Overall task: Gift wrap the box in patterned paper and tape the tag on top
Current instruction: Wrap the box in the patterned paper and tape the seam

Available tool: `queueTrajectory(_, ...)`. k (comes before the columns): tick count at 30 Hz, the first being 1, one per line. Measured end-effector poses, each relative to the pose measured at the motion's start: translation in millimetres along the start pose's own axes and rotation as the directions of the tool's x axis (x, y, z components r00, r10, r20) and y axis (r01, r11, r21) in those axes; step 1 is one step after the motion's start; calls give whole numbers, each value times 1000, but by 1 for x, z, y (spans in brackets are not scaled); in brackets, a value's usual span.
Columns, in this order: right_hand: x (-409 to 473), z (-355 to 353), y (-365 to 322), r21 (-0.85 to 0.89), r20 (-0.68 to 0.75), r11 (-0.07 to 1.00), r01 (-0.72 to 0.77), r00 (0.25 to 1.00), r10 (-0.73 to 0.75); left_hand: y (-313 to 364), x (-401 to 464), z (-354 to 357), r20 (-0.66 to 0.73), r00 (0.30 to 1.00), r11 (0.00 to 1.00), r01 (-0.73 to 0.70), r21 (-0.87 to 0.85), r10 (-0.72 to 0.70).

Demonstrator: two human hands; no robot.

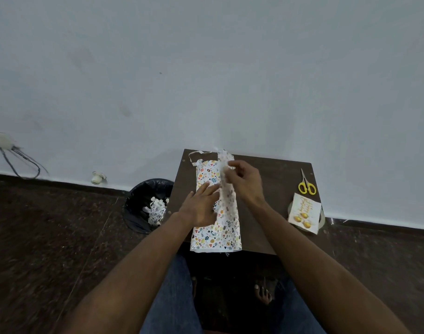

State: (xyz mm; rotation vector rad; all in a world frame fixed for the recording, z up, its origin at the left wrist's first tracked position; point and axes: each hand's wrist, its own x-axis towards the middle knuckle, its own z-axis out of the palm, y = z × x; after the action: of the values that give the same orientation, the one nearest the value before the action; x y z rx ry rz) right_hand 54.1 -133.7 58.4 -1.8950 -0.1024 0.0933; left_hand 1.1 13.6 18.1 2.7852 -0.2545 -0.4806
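left hand point(201, 208) flat on patterned paper point(215, 235), right hand point(244, 182) fingers pinching its raised edge, scissors point(306, 184) well apart

A plain indoor room, likely a home: a bare pale wall point(206, 68), dark speckled floor point(49, 237), a small low table point(273, 179) and a lined bin point(143, 203) of paper scraps.

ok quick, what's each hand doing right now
Left hand: open, fingers flat, pressing on the patterned paper.
Right hand: closed, pinching the raised paper flap.
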Motion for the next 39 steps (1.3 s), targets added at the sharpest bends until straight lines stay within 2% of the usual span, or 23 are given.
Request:
queueTrajectory(3, -7, -14, 39, 20, -113, 994, -110, 987, 111, 0, 3, 0, 20, 1000, 1000, 7, -5, -6)
queueTrajectory(5, -12, -18, 70, 37, -20, 972, -232, 972, 233, 0, 5, -1, 23, 1000, 999, 11, 44, -12)
queueTrajectory(7, -13, -17, 95, 28, 152, 932, -361, 923, 353, 0, 7, -2, 15, 1000, 995, 16, 99, -17)
queueTrajectory(8, -17, -19, 101, 29, 236, 929, -369, 906, 352, 1, 7, -2, 6, 1000, 992, 17, 123, -17)
queueTrajectory(10, -27, -19, 95, 58, 308, 954, -295, 914, 264, 2, 7, -6, -6, 1000, 986, 10, 168, -9)
queueTrajectory(12, -33, -7, 72, 99, 262, 972, -215, 948, 183, 4, 10, -12, -3, 1000, 973, -3, 232, 4)
queueTrajectory(14, -42, -5, 61, 206, 275, 963, -173, 955, 113, 7, 15, -19, 10, 1000, 953, -14, 302, 11)
queueTrajectory(21, -45, 3, 66, 303, 335, 919, -252, 931, 144, 3, 32, -25, 130, 991, 950, -51, 309, 11)
queueTrajectory(31, -45, 7, 67, 180, 411, 959, -221, 902, 131, -7, 39, -21, 148, 989, 944, -73, 321, 26)
queueTrajectory(37, -46, 5, 57, 78, 450, 975, -207, 880, 151, -13, 29, -16, 69, 997, 940, -63, 336, 42)
queueTrajectory(39, -45, 8, 58, 69, 454, 978, -196, 879, 144, -30, 33, -3, -8, 998, 954, -56, 293, 61)
